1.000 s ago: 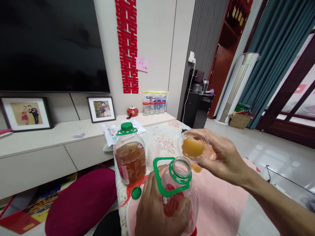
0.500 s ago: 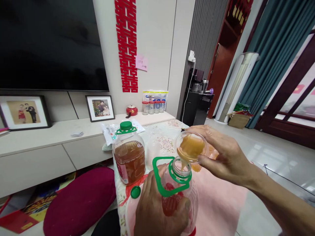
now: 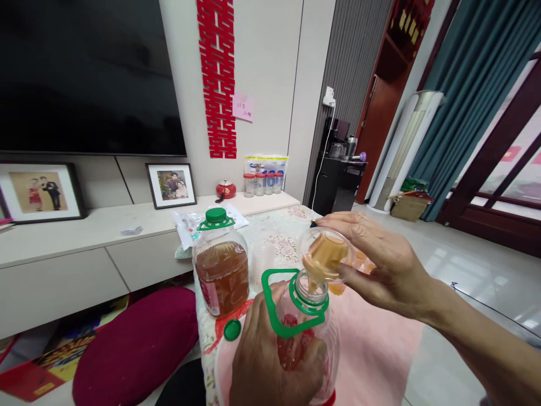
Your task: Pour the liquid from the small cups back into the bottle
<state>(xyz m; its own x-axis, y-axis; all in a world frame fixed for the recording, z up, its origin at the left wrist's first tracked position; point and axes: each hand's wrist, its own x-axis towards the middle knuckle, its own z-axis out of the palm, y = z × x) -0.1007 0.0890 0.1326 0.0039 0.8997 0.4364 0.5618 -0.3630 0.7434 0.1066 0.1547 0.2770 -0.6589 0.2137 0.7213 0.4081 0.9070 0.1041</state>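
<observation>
My left hand [image 3: 274, 361] is wrapped round a clear plastic jug [image 3: 332, 349] with a green carry handle [image 3: 270, 299] at its neck. The jug stands uncapped. My right hand [image 3: 376, 259] grips a small clear plastic cup [image 3: 305, 239], tilted over the jug's mouth. Thick amber liquid [image 3: 327, 254] runs from the cup into the neck. A green cap [image 3: 232, 330] lies beside my left hand. To the left stands a capped jug [image 3: 222, 276] of brown liquid. Clear stacked cups [image 3: 262, 262] sit behind, and amber portions [image 3: 337, 288] show partly behind my right hand.
A pink sheet [image 3: 376, 338] covers the near table over a floral cloth [image 3: 291, 213]. Plastic packets [image 3: 186, 225] lie at its far left. Behind is a white cabinet [image 3: 105, 225] with red-lidded jars [image 3: 249, 186]. A maroon cushion [image 3: 139, 349] is at left.
The cup has tipped further and shifted slightly left over the jug's mouth. Less liquid is in it, and the stream into the neck looks wider. My left hand stays on the jug.
</observation>
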